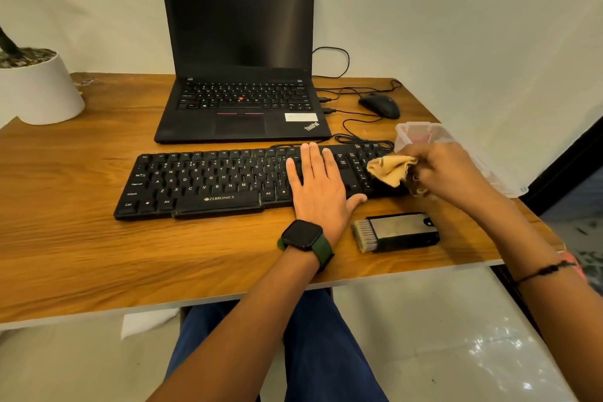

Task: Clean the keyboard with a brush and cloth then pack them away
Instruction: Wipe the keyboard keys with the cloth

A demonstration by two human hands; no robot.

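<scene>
A black keyboard [208, 183] lies across the wooden desk in front of a laptop. My left hand [318, 186] rests flat on the keyboard's right half, fingers spread and holding nothing. My right hand [447, 173] grips a crumpled tan cloth [390, 168] and presses it against the keyboard's right end, over the number pad. A black brush [396, 232] with pale bristles pointing left lies on the desk just in front of the keyboard's right end, untouched.
A clear plastic container [421, 135] stands behind my right hand near the desk's right edge. An open black laptop [241, 75], a black mouse [380, 105] with trailing cables, and a white plant pot [39, 88] at far left also occupy the desk.
</scene>
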